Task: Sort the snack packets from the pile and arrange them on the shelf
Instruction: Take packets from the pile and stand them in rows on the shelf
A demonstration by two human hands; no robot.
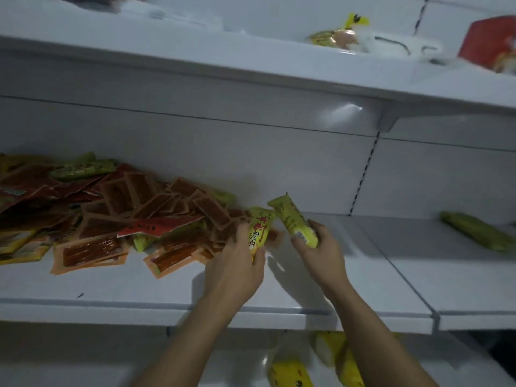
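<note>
A pile of snack packets (117, 213), mostly red-brown with orange borders plus some yellow and green ones, covers the left half of the white middle shelf (293, 291). My left hand (237, 263) grips a yellow packet with red lettering (259, 227) at the pile's right edge. My right hand (318, 250) holds a second yellow-green packet (293, 219), tilted up to the left, just right of the first. One yellow-green packet (474, 231) lies alone on the shelf's right section.
The upper shelf (251, 65) carries a yellow-tied bag (337, 34) and a red box (491, 43). Yellow packets (343, 358) sit on the lower shelf under my arms. A slotted upright (363, 174) divides the back panel.
</note>
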